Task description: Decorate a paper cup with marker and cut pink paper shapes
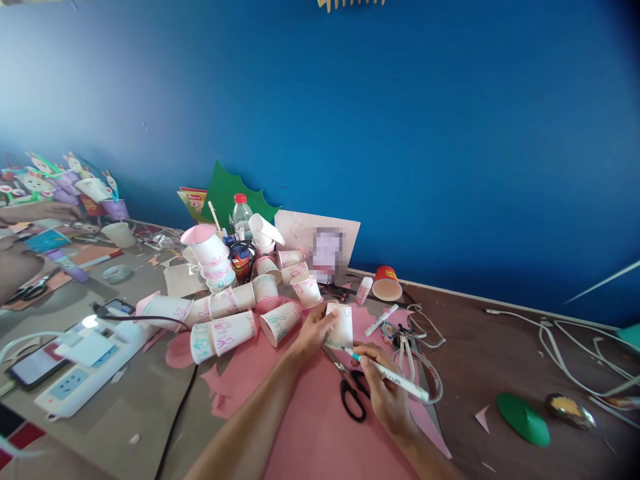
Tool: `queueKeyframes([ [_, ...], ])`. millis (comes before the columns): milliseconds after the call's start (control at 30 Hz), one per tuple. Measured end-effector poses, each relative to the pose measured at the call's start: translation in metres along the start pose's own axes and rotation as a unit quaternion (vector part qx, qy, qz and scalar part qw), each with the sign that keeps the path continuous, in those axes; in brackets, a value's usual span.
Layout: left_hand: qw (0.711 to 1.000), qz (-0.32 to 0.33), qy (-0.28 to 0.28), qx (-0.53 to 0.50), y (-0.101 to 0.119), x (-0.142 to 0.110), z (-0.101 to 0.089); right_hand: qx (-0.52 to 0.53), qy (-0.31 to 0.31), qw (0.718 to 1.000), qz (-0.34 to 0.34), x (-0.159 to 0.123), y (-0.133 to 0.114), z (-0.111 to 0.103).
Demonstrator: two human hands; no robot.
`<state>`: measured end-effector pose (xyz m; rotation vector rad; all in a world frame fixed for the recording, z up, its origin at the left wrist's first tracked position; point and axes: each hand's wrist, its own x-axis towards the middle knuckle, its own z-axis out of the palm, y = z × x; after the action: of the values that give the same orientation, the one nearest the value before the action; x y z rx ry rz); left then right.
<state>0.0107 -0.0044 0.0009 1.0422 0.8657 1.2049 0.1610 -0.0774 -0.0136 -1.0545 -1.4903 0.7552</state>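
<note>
My left hand (318, 328) is closed around the side of a white paper cup (342, 324) with pink and teal drawn marks. In my right hand (387, 393) is a white acrylic marker (400, 380) with a teal tip. That tip is at the lower edge of the cup, touching it or very close. Below the cup, black-handled scissors (353, 400) lie on pink paper (310, 433). To the left, several decorated paper cups (233, 332) lie on their sides. A second marker (381, 320) lies to the right of the cup.
A power strip (95, 373) and phone (37, 365) lie at the left, with a black cable (183, 407) crossing the table. At the back stands a bottle (243, 213). White cords (565, 340) and a green paper cone (523, 419) are on the right. Another person's hand (20, 267) is far left.
</note>
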Motion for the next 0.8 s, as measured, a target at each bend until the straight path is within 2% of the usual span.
queueKeyframes([
  [167, 0.999, -0.015, -0.014, -0.027, -0.003, 0.0, 0.0, 0.007, 0.061, 0.998, 0.023, 0.002, -0.006, -0.001],
  [333, 1.0, -0.016, -0.01, -0.016, -0.006, 0.0, -0.001, 0.017, 0.046, 0.999, 0.017, 0.001, -0.007, 0.0],
  [600, 0.999, -0.006, -0.025, -0.04, -0.003, -0.003, 0.0, 0.016, 0.066, 0.997, 0.023, 0.001, -0.009, 0.001],
  [800, 0.998, 0.004, -0.025, -0.052, 0.0, -0.006, 0.002, 0.023, 0.041, 0.998, 0.035, 0.001, -0.011, -0.001],
])
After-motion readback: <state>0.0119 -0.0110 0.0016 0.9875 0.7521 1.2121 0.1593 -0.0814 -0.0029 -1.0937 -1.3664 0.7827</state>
